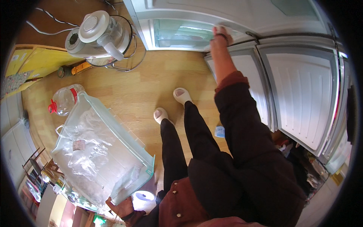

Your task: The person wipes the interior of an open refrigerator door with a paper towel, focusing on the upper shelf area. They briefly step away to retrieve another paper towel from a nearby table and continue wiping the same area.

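My right hand (222, 38), a dark band at its wrist, reaches forward to an open white refrigerator (195, 14). It is shut on what looks like a white cloth (227, 28), partly hidden by the fingers. Beside it lies a pale green translucent panel (181, 32) of the refrigerator. My left hand (123, 207) grips the near corner of a translucent refrigerator drawer (124, 122) with a pale green edge. The drawer is tilted at my left side. A crumpled clear plastic bag (90, 159) with a small label lies in it.
White refrigerator door panels (300, 93) stand to the right. A kettle (96, 28) sits on a round wire-legged stand (133, 62) at the upper left. A clear plastic jug (65, 99) with a red cap lies on the wooden floor (127, 88). A blue packet (219, 131) lies near my leg.
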`<state>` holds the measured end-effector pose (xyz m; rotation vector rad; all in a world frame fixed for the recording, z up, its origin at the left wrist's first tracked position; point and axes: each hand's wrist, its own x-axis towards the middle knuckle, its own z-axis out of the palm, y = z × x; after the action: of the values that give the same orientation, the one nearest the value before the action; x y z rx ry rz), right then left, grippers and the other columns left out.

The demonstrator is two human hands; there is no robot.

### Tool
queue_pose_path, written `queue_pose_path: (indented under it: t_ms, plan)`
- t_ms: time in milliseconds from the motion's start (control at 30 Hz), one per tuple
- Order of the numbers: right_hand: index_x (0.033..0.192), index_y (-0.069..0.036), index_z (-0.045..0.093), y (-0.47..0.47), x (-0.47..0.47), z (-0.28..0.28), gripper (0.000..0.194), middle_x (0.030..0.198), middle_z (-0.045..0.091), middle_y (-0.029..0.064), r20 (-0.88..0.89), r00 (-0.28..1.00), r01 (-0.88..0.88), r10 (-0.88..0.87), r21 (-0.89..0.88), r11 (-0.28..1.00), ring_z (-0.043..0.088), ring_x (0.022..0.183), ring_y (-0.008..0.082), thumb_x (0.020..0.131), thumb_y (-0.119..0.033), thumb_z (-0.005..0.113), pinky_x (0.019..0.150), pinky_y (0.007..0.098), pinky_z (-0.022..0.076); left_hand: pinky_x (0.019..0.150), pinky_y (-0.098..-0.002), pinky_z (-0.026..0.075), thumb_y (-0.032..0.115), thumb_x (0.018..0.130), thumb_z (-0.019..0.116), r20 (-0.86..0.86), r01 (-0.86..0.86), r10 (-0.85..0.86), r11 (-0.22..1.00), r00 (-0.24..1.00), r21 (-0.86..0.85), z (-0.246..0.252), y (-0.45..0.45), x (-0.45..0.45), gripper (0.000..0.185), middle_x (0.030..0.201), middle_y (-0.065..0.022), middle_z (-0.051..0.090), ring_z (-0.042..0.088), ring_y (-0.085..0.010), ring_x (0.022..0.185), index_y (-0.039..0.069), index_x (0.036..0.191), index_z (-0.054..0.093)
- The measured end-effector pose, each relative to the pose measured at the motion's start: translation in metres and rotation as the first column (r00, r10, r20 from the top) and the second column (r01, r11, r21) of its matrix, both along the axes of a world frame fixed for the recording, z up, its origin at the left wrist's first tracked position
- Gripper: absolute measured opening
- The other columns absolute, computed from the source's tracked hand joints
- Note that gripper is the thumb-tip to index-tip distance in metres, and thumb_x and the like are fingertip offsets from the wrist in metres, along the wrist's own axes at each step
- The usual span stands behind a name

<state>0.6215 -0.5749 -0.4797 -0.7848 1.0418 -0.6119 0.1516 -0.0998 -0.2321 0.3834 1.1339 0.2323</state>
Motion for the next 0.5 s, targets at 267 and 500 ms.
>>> queue_pose_path:
  t_ms: [267, 500]
  plan:
    - [0.089, 0.004, 0.045, -0.055, -0.048, -0.025, 0.027, 0.087, 0.056, 0.0156, -0.196, 0.966, -0.218, 0.171, -0.25, 0.943, 0.058, 0.064, 0.0217, 0.069, -0.002, 0.061, 0.049, 0.0299, 0.052, 0.093, -0.0452, 0.039, 0.027, 0.073, 0.059, -0.13, -0.083, 0.1, 0.988, 0.987, 0.129, -0.002, -0.013, 0.02, 0.056, 0.114, -0.0216, 0.05, 0.048, -0.0336, 0.105, -0.008, 0.113, 0.042]
    - [0.119, -0.009, 0.04, -0.112, -0.019, -0.015, 0.034, 0.117, 0.044, 0.0139, -0.163, 0.985, -0.077, 0.063, -0.077, 0.994, 0.053, 0.088, 0.0271, 0.085, -0.016, 0.044, 0.053, 0.0406, 0.0465, 0.091, -0.0475, 0.042, 0.024, 0.068, 0.062, -0.217, -0.174, 0.192, 0.98, 0.957, 0.1, -0.003, -0.008, 0.018, 0.057, 0.117, -0.0181, 0.05, 0.048, -0.0332, 0.108, -0.003, 0.115, 0.047]
